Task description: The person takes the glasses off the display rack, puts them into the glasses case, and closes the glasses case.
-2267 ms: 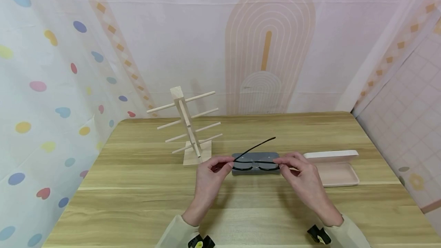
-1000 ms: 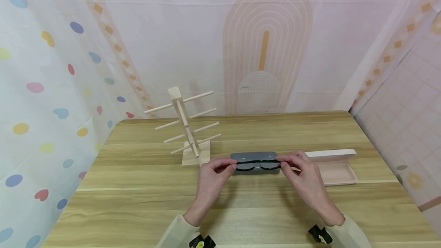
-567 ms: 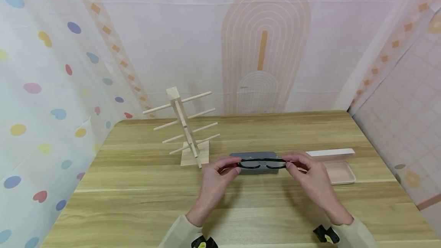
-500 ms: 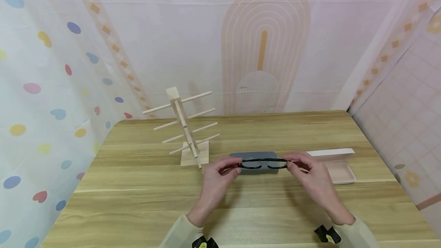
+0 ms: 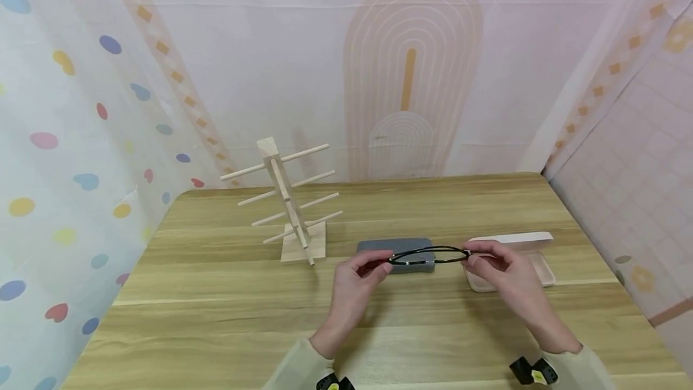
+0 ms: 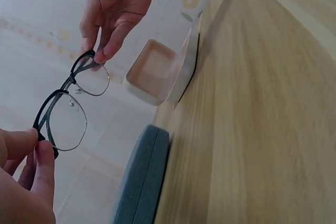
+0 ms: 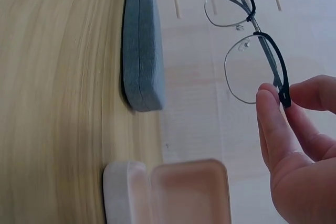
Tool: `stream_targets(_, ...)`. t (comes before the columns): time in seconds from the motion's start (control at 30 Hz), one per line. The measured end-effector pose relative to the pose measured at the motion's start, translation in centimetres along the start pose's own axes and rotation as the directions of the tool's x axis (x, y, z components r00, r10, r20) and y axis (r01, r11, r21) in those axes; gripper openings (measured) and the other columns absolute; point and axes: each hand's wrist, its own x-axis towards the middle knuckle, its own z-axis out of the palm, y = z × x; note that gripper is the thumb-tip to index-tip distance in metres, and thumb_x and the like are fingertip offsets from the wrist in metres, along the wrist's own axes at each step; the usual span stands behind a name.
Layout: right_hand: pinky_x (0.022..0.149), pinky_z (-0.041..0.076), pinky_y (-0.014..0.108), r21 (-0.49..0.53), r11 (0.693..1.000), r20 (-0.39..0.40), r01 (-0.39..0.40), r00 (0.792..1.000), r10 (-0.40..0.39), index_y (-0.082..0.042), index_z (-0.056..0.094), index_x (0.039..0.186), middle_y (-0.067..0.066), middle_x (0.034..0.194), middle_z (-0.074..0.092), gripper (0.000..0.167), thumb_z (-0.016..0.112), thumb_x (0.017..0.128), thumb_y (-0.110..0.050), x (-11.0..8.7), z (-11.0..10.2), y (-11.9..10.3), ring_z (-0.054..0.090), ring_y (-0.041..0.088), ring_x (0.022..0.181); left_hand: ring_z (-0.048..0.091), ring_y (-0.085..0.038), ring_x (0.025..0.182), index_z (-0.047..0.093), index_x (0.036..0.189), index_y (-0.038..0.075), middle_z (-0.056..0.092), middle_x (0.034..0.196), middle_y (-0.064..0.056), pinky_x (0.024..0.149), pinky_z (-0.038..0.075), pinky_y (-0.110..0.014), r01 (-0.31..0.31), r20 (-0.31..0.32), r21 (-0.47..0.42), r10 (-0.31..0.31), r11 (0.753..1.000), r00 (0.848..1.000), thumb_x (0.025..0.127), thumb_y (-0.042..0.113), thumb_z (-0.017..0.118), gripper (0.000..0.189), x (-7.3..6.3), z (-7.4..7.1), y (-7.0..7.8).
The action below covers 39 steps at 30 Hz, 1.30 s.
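A pair of black-rimmed eyeglasses (image 5: 428, 254) with its temples folded hangs in the air between both hands. My left hand (image 5: 354, 284) pinches one hinge corner with thumb and fingers, and my right hand (image 5: 511, 278) pinches the other. In the left wrist view the eyeglasses (image 6: 65, 95) show thin metal lower rims and clear lenses. Beneath and behind them lies a closed grey-blue glasses case (image 5: 373, 247) on the table. To its right a white glasses case (image 5: 544, 269) with a pinkish lining stands open, partly hidden behind my right hand.
A wooden rack (image 5: 287, 197) with several thin pegs stands left of the cases on the wood-grain table (image 5: 216, 312). A patterned curtain (image 5: 260, 65) hangs behind the table's back edge and along its left side.
The raised temple has folded down against the frame. Both hands have then shifted rightward with the eyeglasses, toward the open white case. The head view has turned slightly right.
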Motion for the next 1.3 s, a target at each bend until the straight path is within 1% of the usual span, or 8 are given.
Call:
stream_targets(0.2,0.082,0.059,0.022,0.086,0.996,-0.006,-0.013,1.0,0.014,0.012,0.062,0.127,-0.001,0.102,0.077,0.034,0.069,0.1,-0.006,-0.1,-1.2,0.5,0.074,0.008,0.093,0.069,-0.013,0.096,0.077,0.11,-0.004,0.075,0.11,-0.017,0.082,0.055,-0.019,0.011,-0.001,-0.035,-0.011,0.999,1.0,0.091,0.0,0.077,0.019,0.0,1.4,-0.3)
stream_targets(0.4,0.083,0.061,0.029,0.24,0.969,0.008,-0.05,0.999,0.049,0.014,0.061,0.126,0.0,0.104,0.076,0.032,0.067,0.1,-0.004,-0.3,-2.4,0.9,0.075,0.014,0.093,0.071,-0.015,0.096,0.078,0.11,-0.003,0.076,0.108,-0.016,0.082,0.055,-0.019,0.007,0.008,-0.058,-0.006,0.998,1.0,0.093,0.003,0.076,0.018,0.1,2.8,-0.2)
stream_targets(0.57,0.079,0.062,0.03,0.192,0.978,-0.026,-0.075,0.996,0.082,0.012,0.063,0.124,0.004,0.102,0.076,0.031,0.067,0.101,-0.009,-0.5,-3.2,1.1,0.075,0.015,0.09,0.07,-0.013,0.092,0.078,0.107,-0.002,0.077,0.105,-0.016,0.079,0.055,-0.018,-0.008,-0.004,-0.082,0.008,0.997,1.0,0.093,0.003,0.077,0.016,0.5,4.0,-0.2)
stream_targets(0.73,0.074,0.062,0.025,0.035,0.998,-0.076,-0.052,0.996,0.055,0.013,0.065,0.124,-0.002,0.098,0.075,0.033,0.066,0.103,-0.013,-0.6,-3.8,1.4,0.072,0.008,0.086,0.07,-0.012,0.091,0.079,0.107,-0.001,0.077,0.104,-0.014,0.077,0.054,-0.018,0.014,-0.003,-0.085,-0.014,0.996,1.0,0.093,0.004,0.076,0.015,0.7,4.9,-0.4)
stream_targets(0.83,0.07,0.06,0.022,-0.062,0.998,-0.108,-0.032,0.994,0.026,0.009,0.067,0.124,-0.003,0.094,0.075,0.032,0.067,0.103,-0.015,-0.8,-4.2,1.7,0.07,0.006,0.082,0.07,-0.012,0.091,0.079,0.107,0.0,0.077,0.104,-0.013,0.076,0.054,-0.017,0.031,0.001,-0.081,-0.031,0.996,1.0,0.094,0.006,0.076,0.015,0.8,5.4,-0.6)
stream_targets(0.97,0.067,0.056,0.021,-0.134,0.991,-0.145,-0.026,0.989,0.006,0.004,0.07,0.122,-0.006,0.09,0.074,0.029,0.068,0.102,-0.017,-0.9,-4.5,2.0,0.067,0.009,0.077,0.069,-0.011,0.089,0.079,0.107,-0.001,0.077,0.103,-0.012,0.076,0.054,-0.018,0.038,-0.007,-0.083,-0.038,0.996,0.999,0.094,0.008,0.077,0.017,0.8,6.0,-0.8)
stream_targets(1.1,0.072,0.058,0.019,-0.097,0.995,-0.16,-0.023,0.987,0.007,0.008,0.069,0.119,-0.011,0.092,0.073,0.028,0.067,0.102,-0.014,-0.9,-4.8,2.3,0.07,0.006,0.079,0.066,-0.008,0.083,0.077,0.105,-0.004,0.076,0.098,-0.012,0.074,0.053,-0.017,0.031,-0.032,-0.085,-0.034,0.996,0.999,0.092,0.008,0.078,0.017,1.0,6.7,-1.0)
stream_targets(1.3,0.074,0.059,0.019,0.053,0.998,-0.158,-0.012,0.987,0.021,0.009,0.069,0.115,-0.008,0.092,0.074,0.022,0.068,0.101,-0.008,-1.0,-5.4,2.8,0.073,0.006,0.08,0.062,-0.005,0.076,0.076,0.098,-0.002,0.074,0.091,-0.011,0.069,0.051,-0.016,0.029,-0.084,-0.1,-0.037,0.995,0.996,0.089,0.006,0.081,0.013,1.2,8.0,-1.3)
